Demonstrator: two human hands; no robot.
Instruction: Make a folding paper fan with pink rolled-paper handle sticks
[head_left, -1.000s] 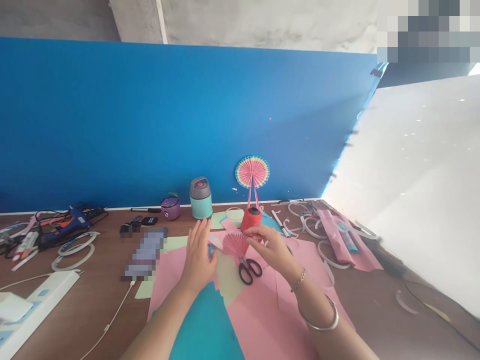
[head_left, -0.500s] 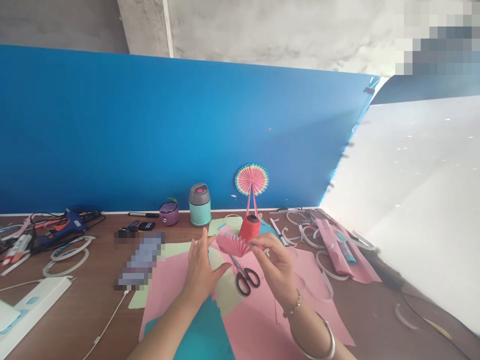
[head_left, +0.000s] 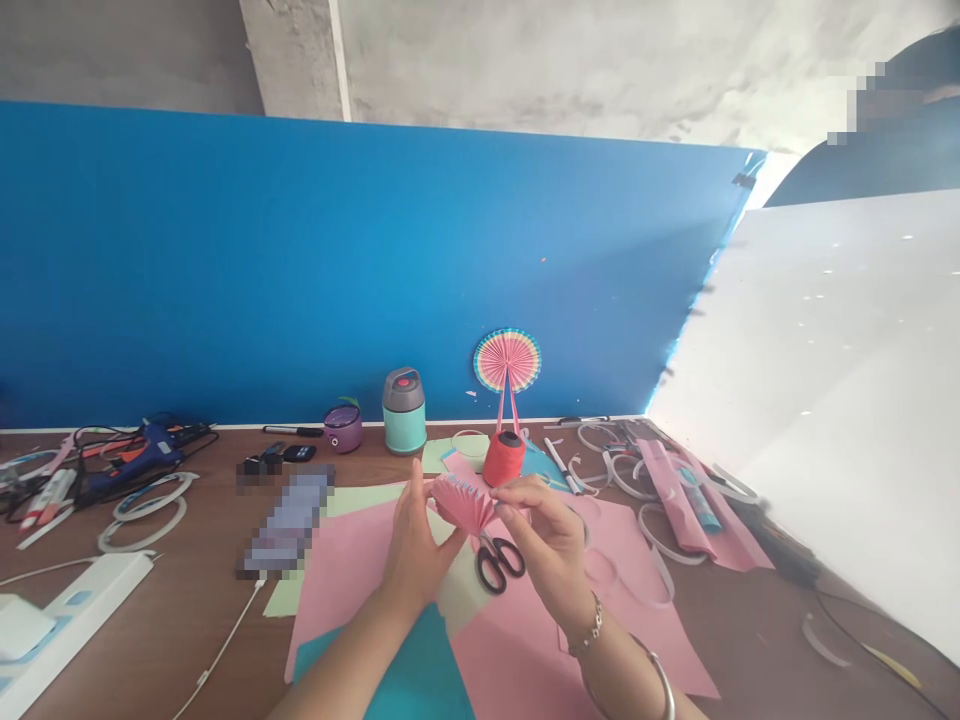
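Brown wooden table point(head_left: 750, 625) backed by a blue board point(head_left: 300, 270); a white panel point(head_left: 840, 400) stands at right, grey concrete wall point(head_left: 562, 65) above, evenly daylit.

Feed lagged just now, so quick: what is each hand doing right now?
Left hand: closed on the left end of the pink pleated paper fan.
Right hand: pinching the fan's right end.

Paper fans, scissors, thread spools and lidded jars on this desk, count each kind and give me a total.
Paper fans: 2, the pleated pink fan and the round fan
Scissors: 1
Red thread spool: 1
Lidded jars: 2, the teal jar and the purple jar
Total: 6
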